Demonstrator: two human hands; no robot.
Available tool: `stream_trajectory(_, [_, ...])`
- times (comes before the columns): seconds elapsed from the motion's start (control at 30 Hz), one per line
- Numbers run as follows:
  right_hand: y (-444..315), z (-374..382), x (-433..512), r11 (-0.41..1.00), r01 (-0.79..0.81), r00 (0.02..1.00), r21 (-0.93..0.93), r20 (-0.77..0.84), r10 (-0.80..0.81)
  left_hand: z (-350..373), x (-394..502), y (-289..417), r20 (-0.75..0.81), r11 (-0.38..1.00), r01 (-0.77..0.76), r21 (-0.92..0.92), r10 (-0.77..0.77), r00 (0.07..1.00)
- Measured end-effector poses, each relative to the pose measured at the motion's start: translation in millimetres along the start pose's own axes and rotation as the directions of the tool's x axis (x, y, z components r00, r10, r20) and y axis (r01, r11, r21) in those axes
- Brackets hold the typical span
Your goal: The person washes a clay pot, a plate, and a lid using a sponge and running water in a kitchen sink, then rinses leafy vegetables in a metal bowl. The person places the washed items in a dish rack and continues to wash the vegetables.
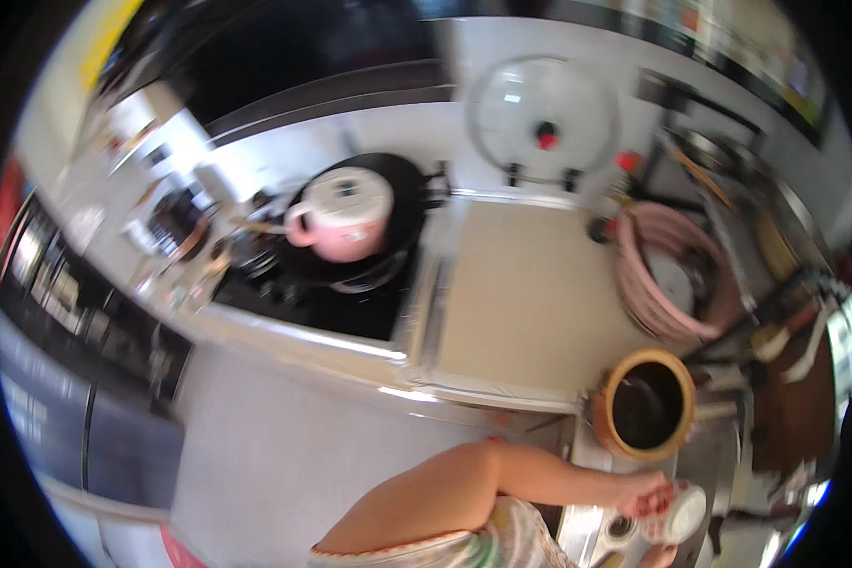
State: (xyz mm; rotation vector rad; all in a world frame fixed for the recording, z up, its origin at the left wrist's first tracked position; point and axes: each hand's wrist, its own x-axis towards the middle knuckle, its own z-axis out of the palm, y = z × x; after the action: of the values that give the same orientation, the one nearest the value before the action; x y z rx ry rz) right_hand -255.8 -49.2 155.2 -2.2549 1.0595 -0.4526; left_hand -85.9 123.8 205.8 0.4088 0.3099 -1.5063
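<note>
A white bowl with red patterning (671, 512) is held by my left hand (641, 495) over the sink area at the lower right. Its round white end faces right; blur hides whether that is the base or the inside. Only part of my right hand (658, 556) shows at the bottom edge, close against the bowl's lower side, and its grip is unclear. Just beyond my left forearm stands a brown-orange pot with a dark inside (646, 405). Under the bowl and hands is the metal sink (583, 529).
A pink basket (628, 277) stands on the beige counter (525, 298). On the black stove (326, 312), a pink lidded pot (348, 241) sits in a black wok (412, 184). A glass lid (511, 121) leans on the wall. Near the sink hangs a brown board (788, 405).
</note>
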Motion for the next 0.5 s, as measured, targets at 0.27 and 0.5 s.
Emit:
stream_trajectory(0.27, [15, -2, -16, 0.998, 0.007, 0.961, -0.067, -0.275, -0.025, 6, -60, 40, 0.052, 0.997, -0.01, -0.074, 0.014, 0.999])
stream_trajectory(0.5, [9, -6, -43, 0.989, -0.146, 0.948, -0.013, -0.289, 0.136, 7, -146, 176, 0.182, 0.872, -0.486, -0.061, 0.488, 0.854])
